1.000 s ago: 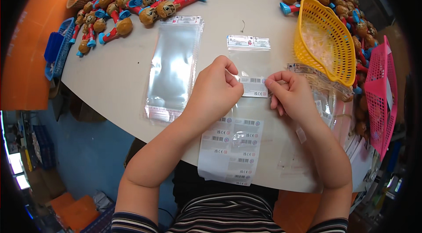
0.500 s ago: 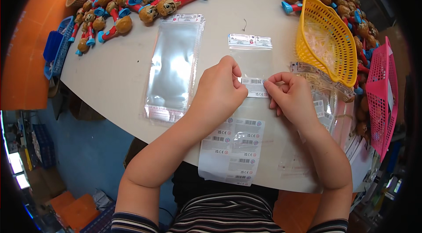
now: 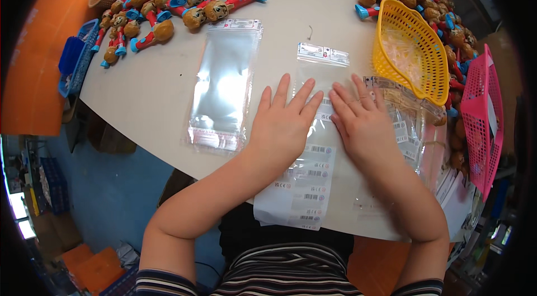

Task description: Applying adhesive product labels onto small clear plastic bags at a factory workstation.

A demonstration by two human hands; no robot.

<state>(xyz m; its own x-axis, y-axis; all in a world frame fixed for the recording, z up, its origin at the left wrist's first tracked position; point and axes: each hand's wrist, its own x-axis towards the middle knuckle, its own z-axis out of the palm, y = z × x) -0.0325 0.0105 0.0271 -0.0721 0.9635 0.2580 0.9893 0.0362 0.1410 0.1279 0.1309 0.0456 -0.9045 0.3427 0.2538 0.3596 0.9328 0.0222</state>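
A clear plastic bag with a printed header (image 3: 323, 54) lies flat in front of me, and a white barcode sticker (image 3: 325, 112) is on it. My left hand (image 3: 284, 125) rests palm down over the bag's left side, fingers spread, covering part of the sticker. On the other side lies my right hand (image 3: 362, 117), its fingers stretched out flat beside the sticker. Below the hands is a sheet of barcode stickers (image 3: 313, 198), its bare backing showing at the lower left. Left of my left hand sits a stack of clear bags (image 3: 225, 86).
Bags with stickers on them (image 3: 411, 136) lie at the right, beside a yellow basket (image 3: 438, 67) of small clear pieces. A pink basket (image 3: 478, 134) stands on the far right. Doll-like figures (image 3: 218, 10) are heaped along the back. A blue basket (image 3: 84, 64) is at the left edge.
Both hands have gone from pinching at the sticker to lying flat with fingers spread on the bag. The sticker now shows partly between them.
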